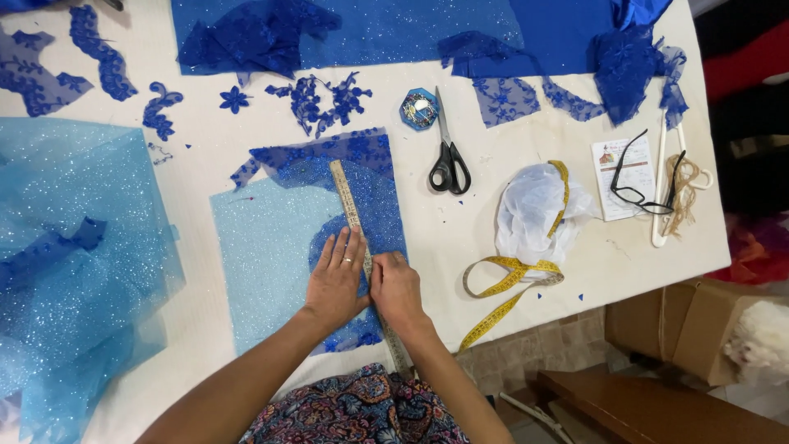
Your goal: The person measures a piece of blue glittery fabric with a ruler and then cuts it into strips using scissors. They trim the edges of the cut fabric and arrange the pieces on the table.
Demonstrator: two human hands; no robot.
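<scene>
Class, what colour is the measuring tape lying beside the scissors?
Yellow; the measuring tape shows best in the head view, right of the black-handled scissors.

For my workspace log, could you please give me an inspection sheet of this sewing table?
Surface: white table, mostly covered.
Job's things: wooden ruler lying on dark blue lace over a light blue glitter sheet.
Clutter: scissors, pin box, yellow tape measure, white cloth, glasses, lace scraps.
Grippers: left hand flat beside the ruler; right hand pressing it.
Cables: nothing seen.
Surroundings: cardboard box, tiled floor.
</scene>
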